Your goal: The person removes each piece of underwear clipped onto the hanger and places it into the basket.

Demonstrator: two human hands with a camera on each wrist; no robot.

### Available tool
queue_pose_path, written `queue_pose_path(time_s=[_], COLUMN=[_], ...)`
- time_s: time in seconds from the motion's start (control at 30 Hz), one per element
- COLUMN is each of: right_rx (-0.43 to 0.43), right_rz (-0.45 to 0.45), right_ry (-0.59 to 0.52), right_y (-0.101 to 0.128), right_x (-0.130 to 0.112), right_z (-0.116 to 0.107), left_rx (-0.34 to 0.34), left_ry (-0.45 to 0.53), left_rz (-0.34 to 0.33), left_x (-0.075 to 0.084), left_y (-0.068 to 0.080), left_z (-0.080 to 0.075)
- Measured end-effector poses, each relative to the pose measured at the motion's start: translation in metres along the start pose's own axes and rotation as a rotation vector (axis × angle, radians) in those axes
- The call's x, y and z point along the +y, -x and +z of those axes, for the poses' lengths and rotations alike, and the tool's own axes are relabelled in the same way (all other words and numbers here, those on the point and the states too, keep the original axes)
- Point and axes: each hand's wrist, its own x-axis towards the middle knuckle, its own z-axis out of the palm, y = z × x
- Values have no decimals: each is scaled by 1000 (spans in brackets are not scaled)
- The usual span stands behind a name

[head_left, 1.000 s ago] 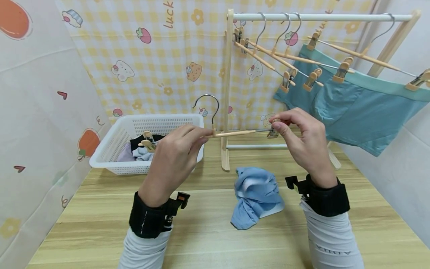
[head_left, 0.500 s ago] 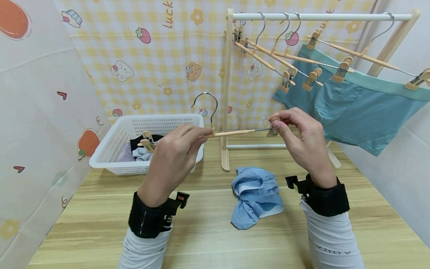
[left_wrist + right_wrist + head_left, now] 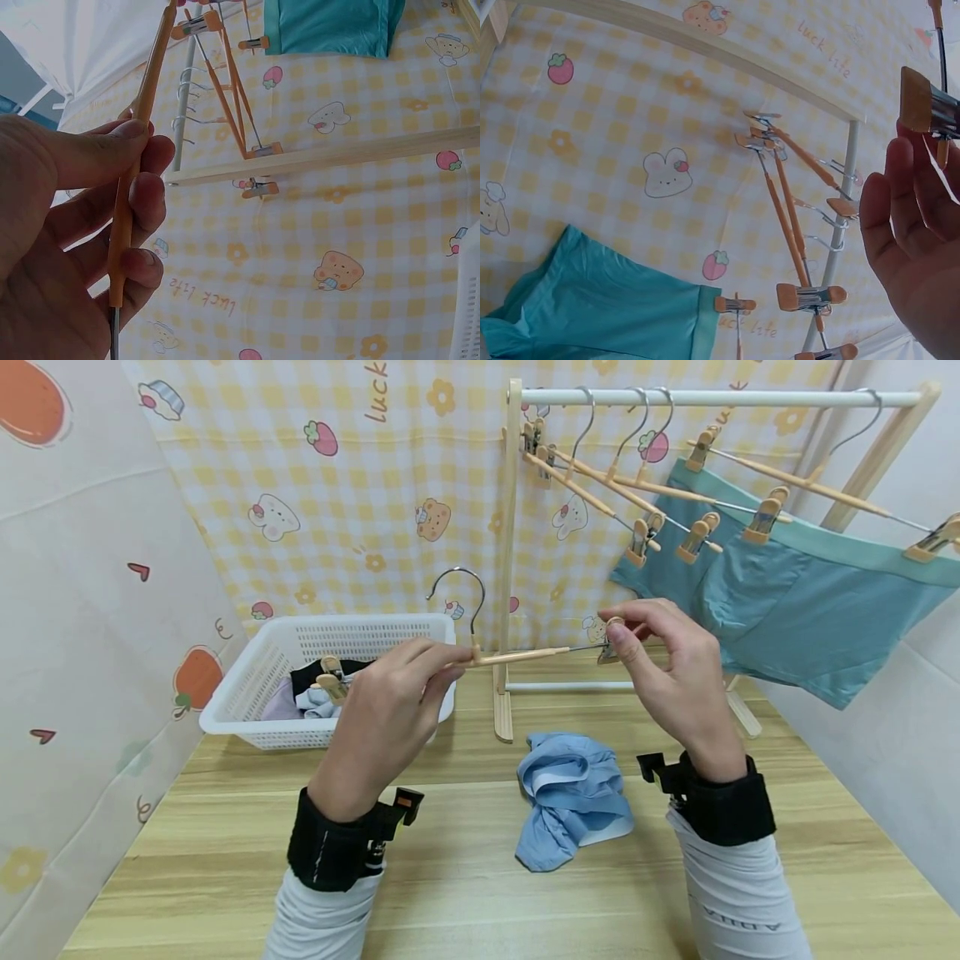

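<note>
Wooden clip hanger (image 3: 517,655) is held level above the table (image 3: 465,868), in front of the drying rack (image 3: 510,552) & over the crumpled blue underwear (image 3: 572,797). Left hand (image 3: 390,718) has its fingers curled round the wooden bar near the hook; right hand (image 3: 675,668) pinches the clip (image 3: 611,643) at the bar's right end w/ thumb & fingertips, other fingers loosely bent.

To do this bit well, I'd judge: keep the bar steady & level w/ the left, squeeze or slide the clip squarely w/ the right so it doesn't twist on the wire, and keep the hook clear of the white basket (image 3: 247,693).

Left wrist view shows what the head view can't: the bar (image 3: 139,135) running across thumb & three fingers, gripped close, w/ the thin wire below. Right wrist view shows the clip's (image 3: 922,105) wood face & metal spring up close by the fingertips (image 3: 900,180); whether its mouth is open, can't tell. Only the head view shows the teal underwear (image 3: 795,593) hung on the rack, the spare hangers (image 3: 622,485) & the clothes in the basket
</note>
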Motion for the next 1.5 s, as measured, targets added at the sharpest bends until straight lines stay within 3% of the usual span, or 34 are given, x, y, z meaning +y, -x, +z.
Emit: queue_pose_path(time_s=[0.2,0.37,0.63,1.0,1.5], right_rx=[19,5,-94,-203,-189], right_rz=[-52,-150,-274,-295,-294], right_ry=[44,83,85,87,140], right_y=[2,5,10,16,16], right_x=[-7,-16,-31,-37,-35], right_z=[5,15,34,49,52], left_rx=[-32,-71,-97,-84,-33], left_ry=[1,6,0,15,-12], left_rz=[9,22,25,54,113], left_x=[1,3,5,10,14], left_y=[0,-1,0,-1,-2], left_z=[5,9,12,14,18])
